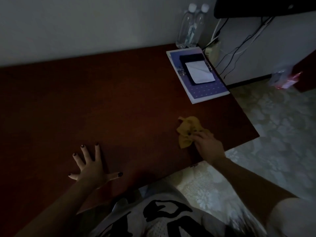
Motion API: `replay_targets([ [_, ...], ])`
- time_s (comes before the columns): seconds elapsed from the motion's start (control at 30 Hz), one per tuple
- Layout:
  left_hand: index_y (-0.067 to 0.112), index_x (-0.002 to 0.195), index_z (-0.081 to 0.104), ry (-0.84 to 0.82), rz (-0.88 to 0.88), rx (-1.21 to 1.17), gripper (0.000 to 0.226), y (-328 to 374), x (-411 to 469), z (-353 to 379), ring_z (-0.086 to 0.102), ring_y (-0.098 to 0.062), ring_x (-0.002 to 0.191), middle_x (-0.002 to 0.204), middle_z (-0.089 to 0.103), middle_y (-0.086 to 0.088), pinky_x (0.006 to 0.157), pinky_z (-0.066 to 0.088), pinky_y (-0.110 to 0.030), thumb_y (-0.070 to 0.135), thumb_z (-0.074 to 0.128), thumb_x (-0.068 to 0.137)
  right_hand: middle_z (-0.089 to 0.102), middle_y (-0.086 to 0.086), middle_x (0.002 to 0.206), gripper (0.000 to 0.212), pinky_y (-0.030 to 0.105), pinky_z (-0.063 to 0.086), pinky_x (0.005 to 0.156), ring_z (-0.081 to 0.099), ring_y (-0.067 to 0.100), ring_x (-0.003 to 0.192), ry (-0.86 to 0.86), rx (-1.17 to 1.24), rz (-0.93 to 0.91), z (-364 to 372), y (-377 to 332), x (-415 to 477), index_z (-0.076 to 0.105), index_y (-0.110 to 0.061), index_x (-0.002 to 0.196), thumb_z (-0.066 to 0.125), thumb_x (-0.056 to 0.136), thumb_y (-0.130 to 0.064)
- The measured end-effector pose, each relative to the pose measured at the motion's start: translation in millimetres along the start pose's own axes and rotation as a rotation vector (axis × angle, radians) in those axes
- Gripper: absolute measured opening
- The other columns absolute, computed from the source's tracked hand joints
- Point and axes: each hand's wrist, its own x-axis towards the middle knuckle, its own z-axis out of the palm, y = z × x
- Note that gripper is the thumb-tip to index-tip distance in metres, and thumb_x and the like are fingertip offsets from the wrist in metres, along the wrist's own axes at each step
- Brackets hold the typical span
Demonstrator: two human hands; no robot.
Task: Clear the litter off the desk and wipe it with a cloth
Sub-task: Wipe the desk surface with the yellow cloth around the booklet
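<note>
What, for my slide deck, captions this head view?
Right hand grips yellow cloth on desk; left hand rests flat.

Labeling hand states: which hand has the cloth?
The right hand grips the yellow cloth near the desk's right edge. The left hand lies flat on the desk, fingers spread, holding nothing.

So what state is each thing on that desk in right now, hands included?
yellow cloth: crumpled on the desk.
right hand: grips the cloth.
left hand: flat on the desk, fingers spread.
water bottles: upright, capped.
purple folder: lying flat, closed.
white paper: creased, lying flat.
</note>
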Motion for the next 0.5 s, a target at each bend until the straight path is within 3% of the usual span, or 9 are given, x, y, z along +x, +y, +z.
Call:
replay_targets([
  [0.13,0.032,0.139,-0.034,-0.018,0.02,0.061,0.128,-4.1,-4.6,0.2,-0.024,-0.041,0.139,0.146,-0.042,-0.01,0.104,0.022,-0.07,0.082,0.053,0.06,0.064,0.012,0.114,0.025,0.041,0.048,0.079,0.056,0.037,0.104,0.132,0.007,0.159,-1.1,-7.6,17.4,0.067,-0.014,0.112,0.055,0.09,-0.011],
  [0.23,0.03,0.139,-0.035,-0.014,0.006,0.098,0.127,-2.5,-4.1,0.4,-0.024,-0.042,0.139,0.146,-0.041,-0.013,0.105,0.023,-0.069,0.082,0.052,0.062,0.066,0.01,0.113,0.028,0.04,0.051,0.071,0.06,0.035,0.101,0.151,0.089,0.152,5.4,-43.4,10.6,0.069,-0.015,0.109,0.06,0.084,-0.006],
  [0.4,0.025,0.14,-0.034,-0.038,-0.014,0.175,0.13,1.3,-3.5,-5.8,-0.019,-0.046,0.139,0.147,-0.038,-0.017,0.105,0.024,-0.067,0.081,0.054,0.063,0.071,-0.005,0.095,0.03,0.021,0.048,0.045,0.067,0.019,0.079,0.126,0.186,-0.317,14.8,-129.9,-13.6,0.073,-0.026,0.087,0.081,0.06,-0.017],
  [0.5,0.019,0.142,-0.031,-0.054,-0.016,0.274,0.129,3.3,-2.9,-14.3,-0.01,-0.048,0.14,0.149,-0.03,-0.023,0.106,0.024,-0.066,0.079,0.054,0.067,0.069,-0.008,0.098,0.026,0.019,0.047,0.044,0.064,0.013,0.083,0.015,0.191,-0.579,26.8,-165.8,-30.3,0.071,-0.028,0.09,0.079,0.065,-0.027],
])
